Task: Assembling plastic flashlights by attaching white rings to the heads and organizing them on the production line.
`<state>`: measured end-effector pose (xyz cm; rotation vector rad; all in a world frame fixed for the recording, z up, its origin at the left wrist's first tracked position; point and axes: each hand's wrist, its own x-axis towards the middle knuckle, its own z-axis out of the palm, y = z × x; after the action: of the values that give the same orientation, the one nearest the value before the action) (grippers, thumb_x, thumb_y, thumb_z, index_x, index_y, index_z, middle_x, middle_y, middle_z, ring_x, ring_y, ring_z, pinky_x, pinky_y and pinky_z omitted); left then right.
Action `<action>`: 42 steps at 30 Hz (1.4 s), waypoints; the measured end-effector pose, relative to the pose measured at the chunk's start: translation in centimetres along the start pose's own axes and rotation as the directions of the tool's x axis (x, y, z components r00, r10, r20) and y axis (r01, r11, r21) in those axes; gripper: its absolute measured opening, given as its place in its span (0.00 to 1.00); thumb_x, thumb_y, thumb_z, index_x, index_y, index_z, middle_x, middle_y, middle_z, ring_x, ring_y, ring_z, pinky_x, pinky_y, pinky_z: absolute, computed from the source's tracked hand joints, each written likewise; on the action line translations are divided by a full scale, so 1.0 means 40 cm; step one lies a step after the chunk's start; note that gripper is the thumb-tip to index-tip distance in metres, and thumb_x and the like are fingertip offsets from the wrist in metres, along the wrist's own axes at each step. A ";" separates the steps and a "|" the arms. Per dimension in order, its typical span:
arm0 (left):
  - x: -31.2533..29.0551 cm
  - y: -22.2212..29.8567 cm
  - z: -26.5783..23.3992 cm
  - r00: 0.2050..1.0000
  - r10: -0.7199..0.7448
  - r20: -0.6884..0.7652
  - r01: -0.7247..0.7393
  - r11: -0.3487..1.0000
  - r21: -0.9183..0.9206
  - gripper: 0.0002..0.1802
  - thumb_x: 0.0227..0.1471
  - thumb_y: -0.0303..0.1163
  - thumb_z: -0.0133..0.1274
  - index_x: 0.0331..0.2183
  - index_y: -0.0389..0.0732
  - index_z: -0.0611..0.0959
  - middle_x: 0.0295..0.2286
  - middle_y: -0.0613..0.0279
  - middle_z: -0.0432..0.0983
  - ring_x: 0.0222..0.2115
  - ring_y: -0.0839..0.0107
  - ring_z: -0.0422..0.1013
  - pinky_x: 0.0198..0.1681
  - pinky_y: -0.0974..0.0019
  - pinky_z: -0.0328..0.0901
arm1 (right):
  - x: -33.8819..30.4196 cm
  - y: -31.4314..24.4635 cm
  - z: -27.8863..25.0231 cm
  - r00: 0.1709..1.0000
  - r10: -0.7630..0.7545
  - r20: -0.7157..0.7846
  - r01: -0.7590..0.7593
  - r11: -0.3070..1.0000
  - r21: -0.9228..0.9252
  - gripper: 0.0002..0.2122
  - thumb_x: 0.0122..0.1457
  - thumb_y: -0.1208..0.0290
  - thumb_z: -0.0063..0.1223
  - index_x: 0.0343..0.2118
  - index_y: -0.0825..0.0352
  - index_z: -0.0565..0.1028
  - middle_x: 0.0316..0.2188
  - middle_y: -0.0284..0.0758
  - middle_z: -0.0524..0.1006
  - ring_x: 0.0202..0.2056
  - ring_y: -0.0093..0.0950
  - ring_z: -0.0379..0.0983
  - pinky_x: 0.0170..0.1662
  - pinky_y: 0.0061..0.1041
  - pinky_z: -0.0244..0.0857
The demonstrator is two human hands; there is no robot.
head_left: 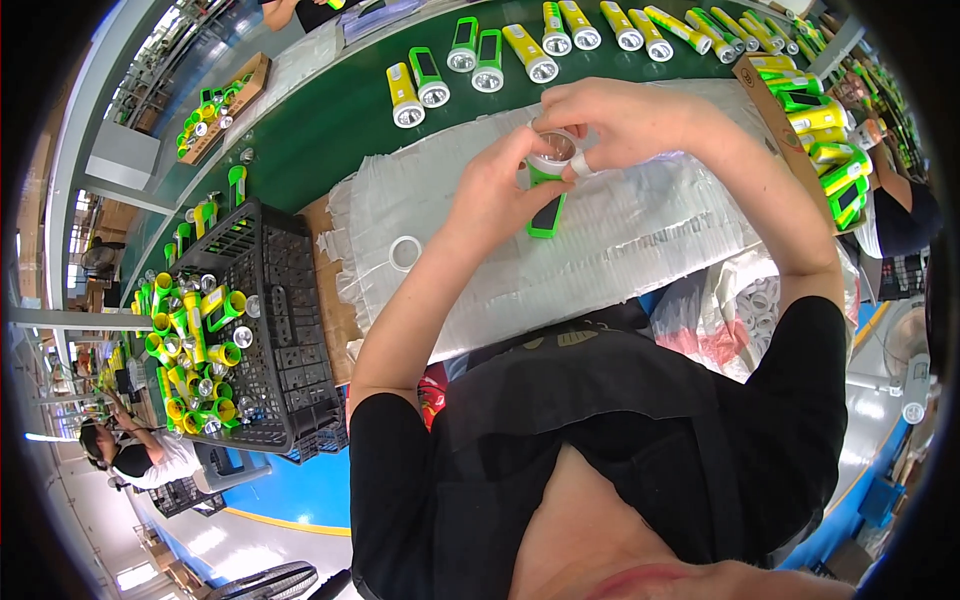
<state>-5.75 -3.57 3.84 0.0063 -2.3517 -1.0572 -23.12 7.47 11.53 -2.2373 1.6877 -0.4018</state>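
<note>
A green flashlight (544, 219) with a dark panel on its body is between my hands over the padded work surface, its lens end up toward me. My left hand (497, 188) is closed around the near left side of its head. From the right, my right hand (625, 122) curls over the head, thumb and fingers on the white rim (553, 148). A pale wrap circles one digit of that hand. The fingers partly hide the rim, and I cannot tell whether it is fully seated. A loose white ring (405, 254) lies left of my left forearm.
Finished-looking yellow and green flashlights (530, 53) stand along the green bench (330, 143). A black crate (290, 330) of flashlight parts is at left, a cardboard box (777, 130) of flashlights at right. White rings fill a plastic bag (700, 320) near my right elbow. Other people work nearby.
</note>
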 end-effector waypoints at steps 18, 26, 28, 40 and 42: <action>-0.002 -0.027 0.030 0.991 0.061 -0.121 -0.051 0.995 0.083 0.22 0.34 0.27 0.70 0.32 0.41 0.75 0.30 0.66 0.76 0.27 0.71 0.70 0.31 0.69 0.65 | 0.011 -0.040 0.065 0.909 0.345 -0.233 -0.379 0.917 -0.122 0.25 0.43 0.50 0.63 0.33 0.68 0.70 0.19 0.39 0.72 0.23 0.39 0.71 0.26 0.34 0.62; -0.023 -0.023 0.017 0.977 0.134 -0.168 -0.118 0.987 0.105 0.22 0.35 0.27 0.70 0.33 0.41 0.75 0.30 0.64 0.76 0.28 0.70 0.70 0.33 0.70 0.66 | -0.017 -0.020 0.092 0.957 0.164 -0.240 -0.150 0.986 0.077 0.21 0.50 0.64 0.65 0.44 0.69 0.72 0.34 0.37 0.74 0.38 0.32 0.72 0.41 0.31 0.66; -0.037 -0.053 0.011 0.977 0.108 -0.184 -0.101 0.994 0.046 0.23 0.34 0.28 0.70 0.33 0.42 0.75 0.31 0.62 0.76 0.30 0.66 0.72 0.33 0.66 0.67 | -0.021 -0.004 0.169 0.854 0.225 -0.470 -0.085 0.950 0.300 0.27 0.49 0.65 0.66 0.51 0.68 0.70 0.38 0.35 0.74 0.42 0.29 0.72 0.45 0.29 0.66; -0.106 -0.007 -0.097 0.998 -0.055 -0.042 -0.001 0.600 -0.800 0.15 0.47 0.27 0.54 0.39 0.37 0.72 0.32 0.53 0.74 0.32 0.59 0.75 0.39 0.59 0.69 | 0.062 -0.203 0.432 0.929 0.368 -0.036 -0.015 0.133 0.991 0.10 0.41 0.72 0.58 0.26 0.68 0.71 0.17 0.32 0.71 0.17 0.23 0.69 0.21 0.23 0.61; -0.117 0.013 -0.133 0.993 0.058 -0.099 -0.113 0.612 -0.783 0.18 0.50 0.33 0.54 0.42 0.35 0.72 0.31 0.52 0.74 0.32 0.59 0.75 0.38 0.60 0.70 | 0.075 -0.220 0.392 0.996 0.055 0.065 -0.060 -0.078 0.995 0.10 0.41 0.71 0.57 0.25 0.69 0.71 0.16 0.34 0.70 0.17 0.22 0.68 0.20 0.22 0.60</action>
<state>0.93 -5.84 4.78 -0.3958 -1.6083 -1.9241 -8.31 8.08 0.89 -0.8785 0.7400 -1.1630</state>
